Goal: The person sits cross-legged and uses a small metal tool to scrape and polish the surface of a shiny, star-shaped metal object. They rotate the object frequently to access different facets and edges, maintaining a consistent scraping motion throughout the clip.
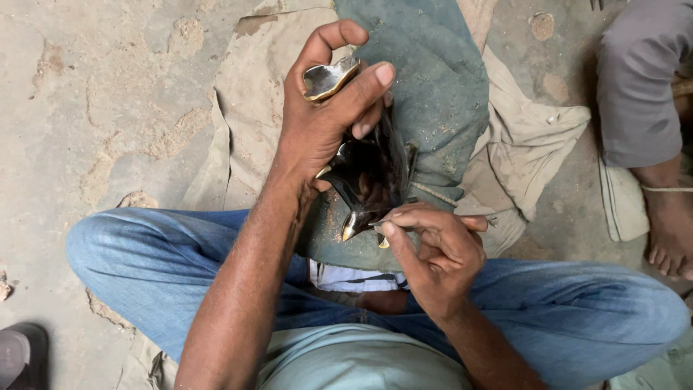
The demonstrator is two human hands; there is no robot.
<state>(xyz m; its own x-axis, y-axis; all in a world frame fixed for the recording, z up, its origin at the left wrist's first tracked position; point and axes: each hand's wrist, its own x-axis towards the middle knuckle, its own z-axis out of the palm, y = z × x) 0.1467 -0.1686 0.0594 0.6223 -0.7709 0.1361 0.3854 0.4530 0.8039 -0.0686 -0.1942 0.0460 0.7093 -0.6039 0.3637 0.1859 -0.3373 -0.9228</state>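
Rough concrete floor lies under a seated person in blue jeans (144, 267). Nearest, the right hand (433, 253) pinches a thin tool whose tip meets a polished dark metal piece (368, 180) resting on a green cloth pad (433, 87). Farther, the left hand (325, 115) closes round its upper curl; it looks stiff, slick, probably sharp-edged, best held by the curl. Far right, another person's foot (668, 231).

Shiny dark metal figure (368, 177), brass-coloured at edges and tips, polished and reflective. Stands tilted on grey-green cloth pad over the lap. Curved top part sticks up near thumb, pointed tips face down. Thin metal tool (393, 221) touches its lower tip.
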